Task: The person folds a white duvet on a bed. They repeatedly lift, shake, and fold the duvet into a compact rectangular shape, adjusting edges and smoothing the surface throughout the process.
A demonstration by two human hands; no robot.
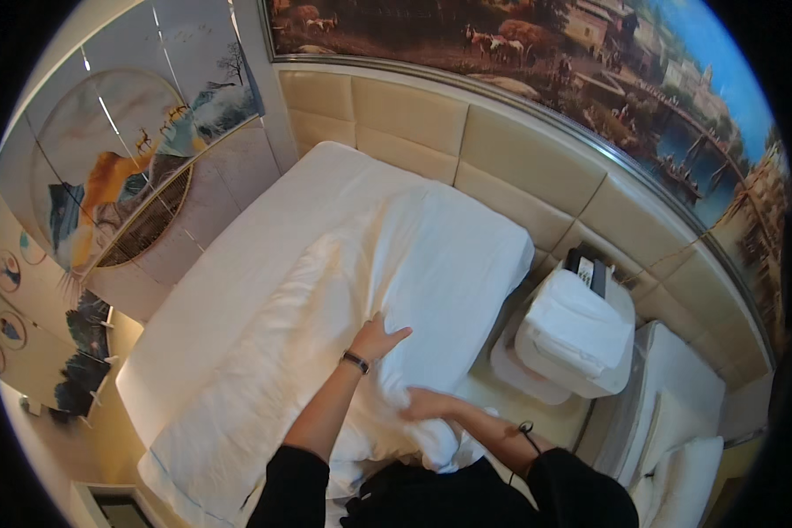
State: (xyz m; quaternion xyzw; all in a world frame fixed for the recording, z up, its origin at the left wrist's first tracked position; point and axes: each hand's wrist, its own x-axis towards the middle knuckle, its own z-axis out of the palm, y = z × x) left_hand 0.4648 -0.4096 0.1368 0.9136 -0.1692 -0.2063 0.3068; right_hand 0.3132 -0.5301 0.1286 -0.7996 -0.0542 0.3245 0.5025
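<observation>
A rumpled white duvet (264, 352) lies across the near part of the bed, bunched into a long ridge of folds. My left hand (379, 339) rests against this ridge, thumb stretched out to the right and fingers on the cloth. Lower and to the right, my right hand (427, 404) is at the duvet's near side edge, its fingers blurred and partly lost in the white fabric. Beyond the folds, a smooth white sheet (466, 238) covers the mattress.
Right of the bed, a small white-covered stand (576, 321) holds a dark device (587, 271). Another white-covered bed (669, 405) lies farther right. A padded beige headboard panel (502, 150) runs beneath a large framed picture (537, 44). Decorated folding panels (123, 150) stand at left.
</observation>
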